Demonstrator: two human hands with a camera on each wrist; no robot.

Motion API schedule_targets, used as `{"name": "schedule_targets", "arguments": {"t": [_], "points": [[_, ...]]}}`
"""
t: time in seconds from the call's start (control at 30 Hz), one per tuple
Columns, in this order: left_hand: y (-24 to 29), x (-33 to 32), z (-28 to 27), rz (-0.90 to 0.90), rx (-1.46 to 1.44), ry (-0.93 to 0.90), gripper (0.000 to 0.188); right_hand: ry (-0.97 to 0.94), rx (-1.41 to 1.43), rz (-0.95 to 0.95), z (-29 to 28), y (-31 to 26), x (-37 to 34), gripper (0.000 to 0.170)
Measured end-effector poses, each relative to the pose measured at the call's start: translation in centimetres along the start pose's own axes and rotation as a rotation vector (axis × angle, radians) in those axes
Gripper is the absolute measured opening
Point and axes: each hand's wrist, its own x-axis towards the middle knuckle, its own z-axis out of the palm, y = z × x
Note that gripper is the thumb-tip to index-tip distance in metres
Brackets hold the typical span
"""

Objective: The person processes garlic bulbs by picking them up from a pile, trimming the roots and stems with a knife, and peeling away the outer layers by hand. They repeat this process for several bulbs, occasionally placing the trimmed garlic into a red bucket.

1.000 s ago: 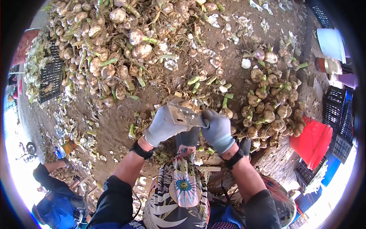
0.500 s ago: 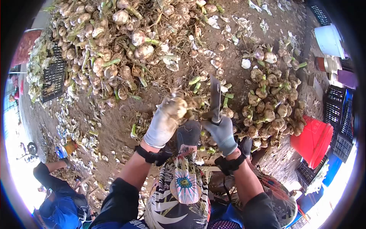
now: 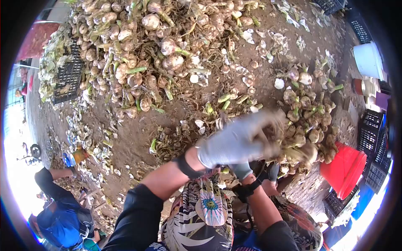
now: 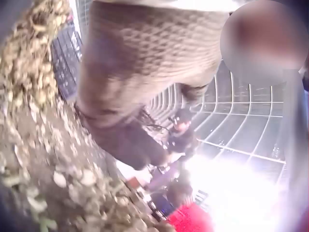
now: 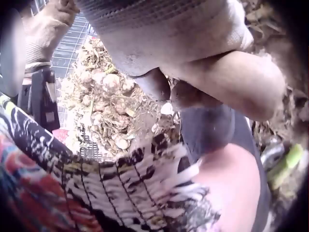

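Observation:
My left hand (image 3: 238,140), in a grey-white glove, reaches across to the right with blurred, spread fingers. A blurred garlic bulb (image 3: 309,153) is just beyond its fingertips, over the heap of trimmed garlic (image 3: 299,106). In the left wrist view the gloved fingers (image 4: 140,140) bend loosely with nothing between them. The left forearm and hand mostly cover my right hand (image 3: 241,169) in the head view. The right wrist view shows its gloved fingers (image 5: 231,79) curled. Part of a knife blade (image 3: 222,120) shows past the left glove; its handle is hidden.
A large pile of untrimmed garlic (image 3: 138,54) spreads at the far left beside a black crate (image 3: 69,77). A red bucket (image 3: 343,169) and stacked black crates (image 3: 370,129) stand at right. Cut stems and peelings litter the ground. Another person (image 3: 63,217) sits at lower left.
Earlier the left hand held a garlic bulb in front of me beside the right hand's knife. It has since swung right over the trimmed heap, and a bulb is now beyond its fingers.

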Motion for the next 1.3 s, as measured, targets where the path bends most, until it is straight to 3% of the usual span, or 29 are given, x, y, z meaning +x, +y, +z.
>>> {"name": "schedule_targets", "arguments": {"t": [0.03, 0.07, 0.1, 0.13, 0.17, 0.23, 0.3, 0.33, 0.37, 0.43, 0.47, 0.5, 0.53, 0.6, 0.63, 0.7, 0.77, 0.83, 0.9, 0.93, 0.97, 1.07, 1.1, 1.17, 1.23, 1.3], "points": [[-1.7, 0.5, -1.4, 0.251, 0.125, 0.324, 0.045, 0.050, -0.562, -0.176, 0.2, -2.2, -0.7, 0.025], [-2.4, 0.7, -4.9, 0.181, 0.330, 0.485, 0.037, 0.099, -0.526, -0.162, -0.4, -3.1, -0.9, 0.021], [-1.4, 0.3, -7.6, 0.083, 0.690, 0.682, 0.031, 0.117, -0.422, -0.280, -1.6, -2.3, 0.0, 0.018], [-4.1, 0.3, -12.3, 0.117, 1.162, 0.701, 0.038, 0.155, -0.435, -0.278, -2.2, -2.8, 0.1, 0.017], [-4.6, 0.2, -15.3, -0.152, 1.380, 0.755, 0.040, 0.192, -0.449, -0.270, -2.5, -3.2, 0.0, 0.016], [-4.6, -0.6, -17.6, -0.293, 1.719, 0.746, 0.040, 0.218, -0.448, -0.206, -1.7, -4.5, -0.2, 0.015], [-7.0, -0.5, -18.1, -0.223, 1.818, 0.738, 0.041, 0.170, -0.351, -0.102, -0.4, -4.9, 0.1, 0.015], [-7.8, -0.5, -18.5, -0.146, 1.920, 0.751, 0.042, 0.142, -0.353, -0.140, 0.2, -4.8, 0.4, 0.016], [-7.9, -0.5, -18.8, -0.132, 1.913, 0.759, 0.042, 0.121, -0.356, -0.179, 0.9, -4.8, 0.5, 0.017], [-8.2, -0.6, -19.4, -0.163, 1.584, 0.815, 0.041, 0.087, -0.405, -0.249, 1.4, -5.3, 0.5, 0.019], [-10.7, -1.3, -19.9, -0.091, 1.514, 0.753, 0.037, 0.085, -0.364, -0.228, 1.4, -5.8, 0.2, 0.019], [-10.5, -1.9, -18.0, -0.203, 1.441, 0.637, 0.035, 0.076, -0.318, -0.210, 1.8, -6.4, -0.2, 0.019], [-11.8, -2.7, -17.6, -0.075, 1.517, 0.622, 0.036, 0.062, -0.249, -0.219, 2.3, -7.6, -1.0, 0.021], [-11.3, -3.1, -16.7, -0.055, 1.423, 0.836, 0.038, 0.092, -0.325, -0.250, 1.2, -7.3, -0.4, 0.025], [-10.4, -3.1, -17.4, 0.147, 1.378, 0.879, 0.038, 0.147, -0.447, -0.293, 0.5, -6.8, -0.3, 0.026], [-5.7, -2.1, -16.4, 0.218, 1.401, 0.998, 0.049, 0.151, -0.348, -0.328, 0.4, -7.4, -1.2, 0.026], [-5.5, -0.1, -17.9, -0.073, 1.323, 1.133, 0.056, 0.184, -0.319, -0.266, 0.6, -7.2, -0.8, 0.027], [-5.6, 2.2, -19.9, -0.192, 1.103, 1.171, 0.051, 0.166, -0.325, -0.168, 1.0, -7.5, -0.7, 0.026], [-5.2, 2.9, -20.7, -0.260, 1.072, 1.183, 0.045, 0.144, -0.378, -0.333, 0.9, -6.1, 0.5, 0.026], [-6.8, 2.5, -22.4, -0.224, 1.150, 1.181, 0.044, 0.117, -0.356, -0.267, 1.5, -7.8, -0.6, 0.027], [-7.1, 2.3, -22.9, -0.023, 1.147, 1.168, 0.039, 0.127, -0.355, -0.275, 1.4, -8.0, -0.4, 0.027], [-5.7, 2.3, -23.8, -0.287, 0.890, 1.214, 0.051, 0.118, -0.250, -0.316, 1.5, -8.6, -0.1, 0.025], [-5.8, 2.6, -24.3, -0.287, 0.881, 1.217, 0.051, 0.121, -0.258, -0.318, 1.5, -8.3, 0.1, 0.025], [-5.8, 2.9, -25.7, -0.307, 1.091, 1.066, 0.050, 0.144, -0.302, -0.378, 2.0, -8.6, 0.6, 0.022], [-5.1, 2.2, -23.9, -0.239, 1.148, 1.114, 0.041, 0.138, -0.308, -0.378, 2.4, -9.5, 0.1, 0.021], [-2.4, 1.0, -17.2, 0.086, 1.132, 1.001, 0.036, 0.096, -0.282, -0.441, 2.6, -10.8, -0.8, 0.020]]}}
